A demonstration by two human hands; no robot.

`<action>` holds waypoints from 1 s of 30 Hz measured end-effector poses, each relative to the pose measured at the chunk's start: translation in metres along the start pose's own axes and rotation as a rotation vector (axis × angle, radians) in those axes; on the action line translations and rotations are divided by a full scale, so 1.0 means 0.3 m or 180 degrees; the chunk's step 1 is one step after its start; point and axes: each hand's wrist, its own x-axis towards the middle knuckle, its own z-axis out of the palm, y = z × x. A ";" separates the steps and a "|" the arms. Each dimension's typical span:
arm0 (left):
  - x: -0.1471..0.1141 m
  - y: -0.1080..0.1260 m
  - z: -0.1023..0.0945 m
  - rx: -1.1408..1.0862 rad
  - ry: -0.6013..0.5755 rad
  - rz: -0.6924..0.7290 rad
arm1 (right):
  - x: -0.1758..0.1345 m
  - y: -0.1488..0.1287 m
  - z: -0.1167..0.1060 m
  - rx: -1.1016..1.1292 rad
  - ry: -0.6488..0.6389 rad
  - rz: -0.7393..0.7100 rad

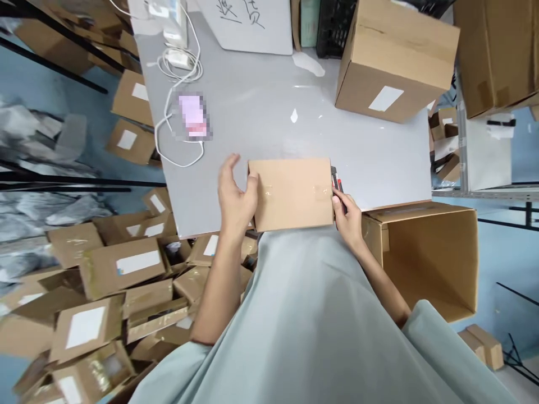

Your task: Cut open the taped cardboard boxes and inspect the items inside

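One closed cardboard box (293,193) lies at the near edge of the desk (261,112), between the person's two hands and in front of the shirt (320,303). The left hand (238,191) is at the box's left end, its thumb lapping over that edge and its fingers spread wide, away from the thumb. The right hand (346,216) is at the right end, closed around one black-and-red tool (339,185); it looks like a utility knife, though the fingers and the box hide much of it. Whether this hand also touches the box, I cannot tell. Two patches of clear tape show on the box top, one near each end.

Farther back on the desk stand one larger carton (398,62) with one white label (386,98) on its near side, and one black crate (332,28). To the left are one pixelated item (193,115) and a looped white cable (179,164). One open carton (429,264) sits beside the desk, right of the right hand. The boxes heaped at lower left (122,264) overlap too much to count.
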 end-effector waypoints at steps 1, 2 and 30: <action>0.014 0.049 -0.006 0.0079 0.0018 0.0143 | -0.009 0.004 0.008 0.0013 -0.0026 0.0043; 0.028 0.105 -0.002 0.0088 -0.0066 0.0308 | -0.015 0.008 0.014 -0.0004 -0.0044 0.0090; 0.207 0.312 0.260 0.0178 -0.2355 0.0711 | -0.097 -0.161 -0.113 -0.1095 -0.0047 0.0183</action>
